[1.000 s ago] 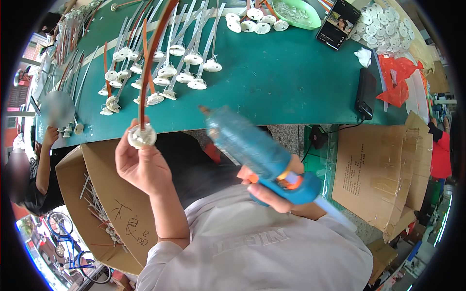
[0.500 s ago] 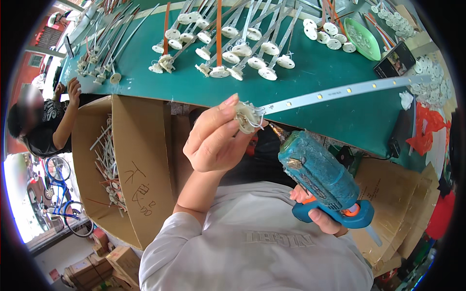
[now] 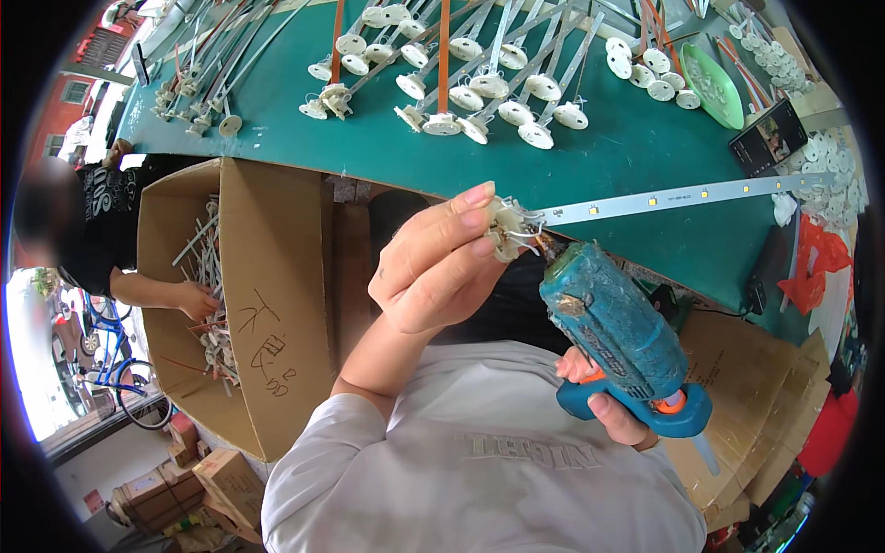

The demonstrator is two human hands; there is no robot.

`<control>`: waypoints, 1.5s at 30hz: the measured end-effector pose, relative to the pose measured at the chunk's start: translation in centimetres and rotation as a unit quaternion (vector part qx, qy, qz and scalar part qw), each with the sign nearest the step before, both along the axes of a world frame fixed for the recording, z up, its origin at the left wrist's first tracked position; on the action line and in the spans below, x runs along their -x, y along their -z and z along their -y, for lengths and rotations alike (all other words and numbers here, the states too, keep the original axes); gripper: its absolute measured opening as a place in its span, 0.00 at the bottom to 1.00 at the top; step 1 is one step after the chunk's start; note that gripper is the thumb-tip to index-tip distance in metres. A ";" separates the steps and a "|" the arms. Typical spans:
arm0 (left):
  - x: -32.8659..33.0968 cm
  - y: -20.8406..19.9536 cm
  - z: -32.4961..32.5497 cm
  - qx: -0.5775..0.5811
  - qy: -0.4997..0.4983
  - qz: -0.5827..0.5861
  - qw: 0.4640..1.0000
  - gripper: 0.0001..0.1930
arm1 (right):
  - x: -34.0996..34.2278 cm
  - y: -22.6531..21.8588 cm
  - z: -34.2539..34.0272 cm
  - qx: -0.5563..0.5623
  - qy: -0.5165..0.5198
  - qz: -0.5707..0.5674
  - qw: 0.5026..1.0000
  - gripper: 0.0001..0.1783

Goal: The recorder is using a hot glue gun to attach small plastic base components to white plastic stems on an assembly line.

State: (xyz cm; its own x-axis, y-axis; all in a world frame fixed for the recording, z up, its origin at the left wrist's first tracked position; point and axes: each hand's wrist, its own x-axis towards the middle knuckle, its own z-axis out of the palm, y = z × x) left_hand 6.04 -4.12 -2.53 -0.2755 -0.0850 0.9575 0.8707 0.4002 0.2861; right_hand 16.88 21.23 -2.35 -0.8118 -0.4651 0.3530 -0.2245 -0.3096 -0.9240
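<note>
Between thumb and fingers, my left hand (image 3: 433,258) pinches a whitish round disc (image 3: 504,230) by its rim. Thin white wires loop out of the disc, and a silvery LED strip (image 3: 678,200) with small yellow chips runs from it to the right over the table. My right hand (image 3: 613,415) is wrapped round the handle of a teal hot glue gun (image 3: 616,318) with orange parts. The gun's metal nozzle (image 3: 550,243) points up and left, at the wires where disc and strip meet; whether it touches them I cannot tell.
Many disc-ended strips (image 3: 489,88) lie on the green table (image 3: 387,166). To the right are a green bowl (image 3: 712,88), a phone (image 3: 770,136), loose discs (image 3: 825,166) and a red plastic bag (image 3: 816,263). At left, a co-worker's hand (image 3: 195,300) reaches into a cardboard box (image 3: 277,313) of strips.
The disc in my left hand and the glue gun's nozzle have come closer together. The co-worker's hand has gone from above the table's edge down into the box. The view has shifted slightly.
</note>
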 end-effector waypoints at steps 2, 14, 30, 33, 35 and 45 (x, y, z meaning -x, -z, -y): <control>-0.1 0.1 0.1 0.011 0.004 0.003 1.000 0.21 | -0.3 0.2 1.4 -0.006 -0.004 -0.006 1.000 0.16; -0.2 -0.1 0.1 0.006 -0.003 0.000 1.000 0.20 | -0.1 -0.5 1.5 -0.043 -0.025 -0.051 0.997 0.16; -0.3 -0.6 -0.1 0.009 -0.016 0.000 1.000 0.19 | 0.4 -1.2 1.5 -0.086 -0.038 -0.115 0.989 0.16; -0.5 -0.6 -0.1 0.016 -0.024 0.008 1.000 0.20 | 0.5 -1.4 1.5 -0.095 -0.037 -0.126 0.987 0.16; -0.6 -0.7 -0.2 0.021 -0.026 0.013 0.999 0.20 | 0.5 -1.5 1.0 -0.102 -0.037 -0.134 0.985 0.16; -0.3 -0.6 -0.2 0.016 -0.031 0.006 0.999 0.21 | 0.3 -1.9 -0.7 -0.106 -0.068 -0.140 0.982 0.18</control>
